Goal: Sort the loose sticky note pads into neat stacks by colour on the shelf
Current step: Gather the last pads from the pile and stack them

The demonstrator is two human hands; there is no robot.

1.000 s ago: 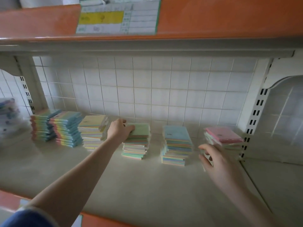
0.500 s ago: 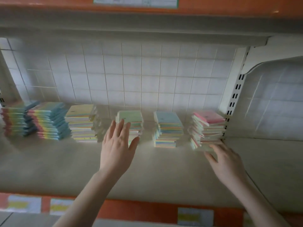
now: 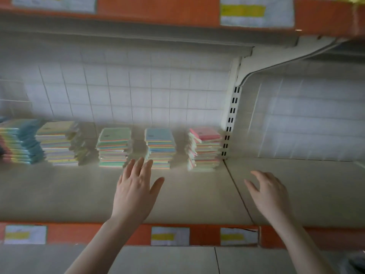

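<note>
Several stacks of sticky note pads stand in a row at the back of the beige shelf [image 3: 59, 194]: a blue-sided stack [image 3: 21, 141] at the far left, a yellow-topped stack [image 3: 58, 143], a green-topped stack [image 3: 113, 147], a blue-topped stack [image 3: 160, 148] and a pink-topped stack [image 3: 205, 148]. My left hand [image 3: 136, 190] hovers flat with fingers spread, just in front of the green and blue stacks, holding nothing. My right hand [image 3: 268, 192] hangs with loosely bent fingers over the shelf to the right of the pink stack, empty.
A white slotted upright [image 3: 230, 123] and bracket divide the shelf just right of the pink stack. The upper shelf's orange edge [image 3: 158, 12] with price labels hangs overhead. An orange front rail [image 3: 88, 234] with labels runs below my wrists. White tiles line the back wall.
My left hand has let go of the green stack and drawn back towards me. My right hand has pulled away from the pink stack to the right. The view has dropped back from the shelf.
</note>
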